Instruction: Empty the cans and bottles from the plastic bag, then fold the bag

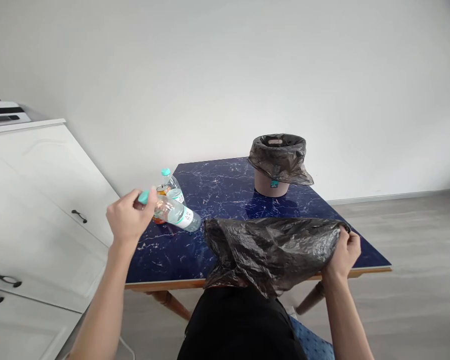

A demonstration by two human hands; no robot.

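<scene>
My left hand (pixel 129 215) grips a clear plastic bottle (pixel 174 212) near its turquoise cap. The bottle is tilted, its base pointing right toward a black plastic bag (pixel 270 250). My right hand (pixel 345 250) is closed on the right end of that bag, which stretches across the table's front edge. Behind the held bottle stands another capped bottle (pixel 173 186), upright. An orange can (pixel 161 190) beside it is mostly hidden by the held bottle.
A pinkish-brown trash bin (pixel 264 187), its rim covered by a black liner (pixel 285 162), stands at the back right of the blue marbled table (pixel 210 182). White cabinets (pixel 41 200) flank the left side. A wall rises behind the table.
</scene>
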